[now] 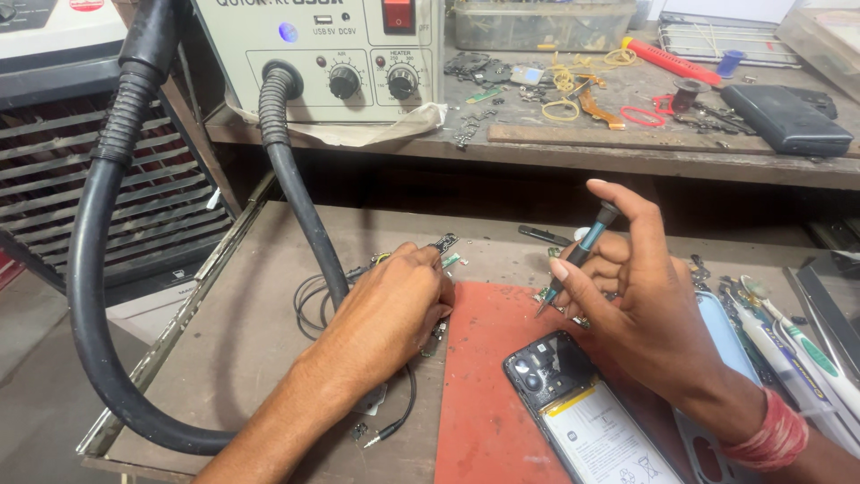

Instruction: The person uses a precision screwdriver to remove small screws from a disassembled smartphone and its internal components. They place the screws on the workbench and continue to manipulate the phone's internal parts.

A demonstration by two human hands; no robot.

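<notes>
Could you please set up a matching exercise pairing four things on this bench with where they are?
Things:
1. screwdriver
2. phone
3. hose
4. dark case

Places:
A. on the upper shelf
B. in the right hand
C. plugged into the grey station
D. open on the red mat

Pairs: 1-B, 2-D, 3-C, 4-A

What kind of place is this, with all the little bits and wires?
It looks like a phone repair bench. An opened phone lies on a red mat, the right hand holds a small screwdriver, and a hot-air machine with a black hose stands behind.
</notes>
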